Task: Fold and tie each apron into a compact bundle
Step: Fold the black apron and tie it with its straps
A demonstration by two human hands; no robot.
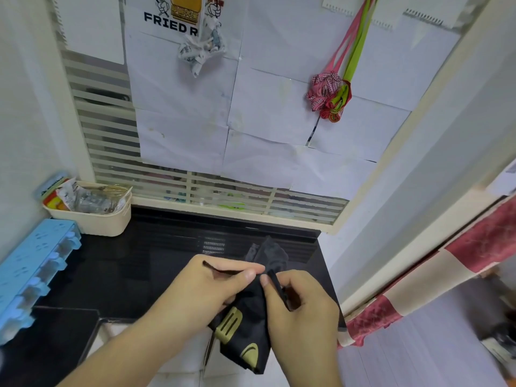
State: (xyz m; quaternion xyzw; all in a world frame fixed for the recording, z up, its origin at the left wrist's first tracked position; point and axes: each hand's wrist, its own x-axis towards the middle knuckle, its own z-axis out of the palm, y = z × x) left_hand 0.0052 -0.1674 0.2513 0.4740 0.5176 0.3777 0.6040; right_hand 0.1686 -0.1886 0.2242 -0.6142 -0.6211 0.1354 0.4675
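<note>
A black apron (pixel 247 331) with gold lettering is bunched up between both hands, held over the front edge of the black counter (pixel 117 272). My left hand (pixel 206 286) clamps the upper part of the bundle between thumb and fingers, with a thin black strap running across it. My right hand (pixel 298 305) pinches another black apron strap (pixel 279 289) right beside the bundle. On the wall above hang two tied bundles: a white printed apron (pixel 201 48) and a pink and green apron (pixel 329 99) on long straps.
A cream basket (pixel 92 219) full of packets stands at the counter's back left. A blue plastic rack (pixel 30 272) lies along the left edge. A striped window with taped paper sheets (pixel 268 129) is behind. A red and cream checked curtain (pixel 418 291) hangs on the right.
</note>
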